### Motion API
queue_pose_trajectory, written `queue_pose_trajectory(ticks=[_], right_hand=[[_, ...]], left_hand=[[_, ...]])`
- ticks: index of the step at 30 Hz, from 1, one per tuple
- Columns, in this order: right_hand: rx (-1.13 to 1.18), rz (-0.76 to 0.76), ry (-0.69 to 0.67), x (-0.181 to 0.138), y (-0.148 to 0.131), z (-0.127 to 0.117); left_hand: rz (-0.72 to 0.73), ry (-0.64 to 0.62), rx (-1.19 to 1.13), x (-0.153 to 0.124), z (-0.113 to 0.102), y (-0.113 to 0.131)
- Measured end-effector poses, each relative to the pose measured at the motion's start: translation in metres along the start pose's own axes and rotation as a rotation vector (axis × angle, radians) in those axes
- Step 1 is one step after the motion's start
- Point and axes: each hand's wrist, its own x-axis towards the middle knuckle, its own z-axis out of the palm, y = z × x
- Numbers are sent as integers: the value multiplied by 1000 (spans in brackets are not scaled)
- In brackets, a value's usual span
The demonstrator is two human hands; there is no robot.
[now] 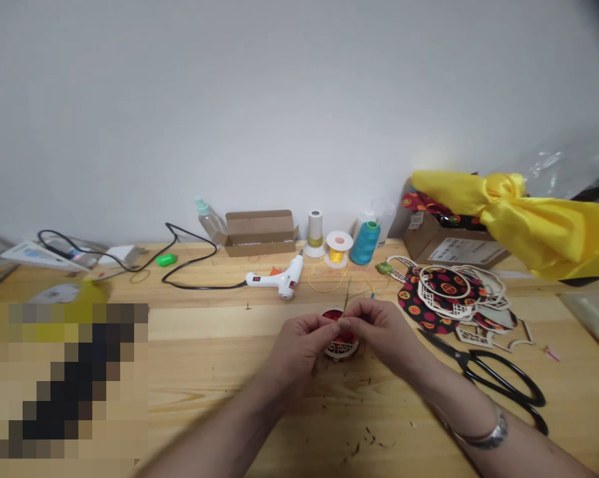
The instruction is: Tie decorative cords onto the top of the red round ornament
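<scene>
My left hand (304,342) and my right hand (379,332) meet over the table, thumbs and fingertips pinched together. Between the fingertips is a thin olive-yellow cord (348,295), its free ends sticking up. Just below lies a small round ornament (340,348) with a red middle and a pale openwork frame, partly hidden by my fingers. Whether the cord is fastened to the ornament cannot be made out. To the right of my right hand lie black-handled scissors (503,378).
Behind my hands are a white glue gun (274,280), a spool of yellow cord (337,252), a teal thread cone (365,243) and an open cardboard box (259,239). Openwork frames (429,309) and patterned fabric pile up at right, near yellow cloth (538,219). Dark scraps dot the table.
</scene>
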Motion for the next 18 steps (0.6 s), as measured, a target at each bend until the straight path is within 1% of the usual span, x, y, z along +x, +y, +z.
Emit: queue_pose_trajectory(ticks=[4,6,9,11,13,15,16,18], right_hand=[[-105,-51,17,1,2,-2],[-192,-101,47,2,3,-3],[-364,-213,117,2,5,-7],[-485,-279,179,1,5,-9],[-556,-307,238,1,5,-10],[-532,-293,271,1,5,-10],[-476,-267,267,1,5,-10],[-284,-186,215,2,6,-9]], left_hand=[[50,-17,81,-1,-2,2],[94,-15,165,0,-4,5],[175,46,329,0,-7,8],[275,113,437,0,-9,9],[433,140,537,-1,-10,9],[584,118,635,-3,-10,5],[629,92,681,-3,-10,3],[658,31,763,-4,-10,-3]])
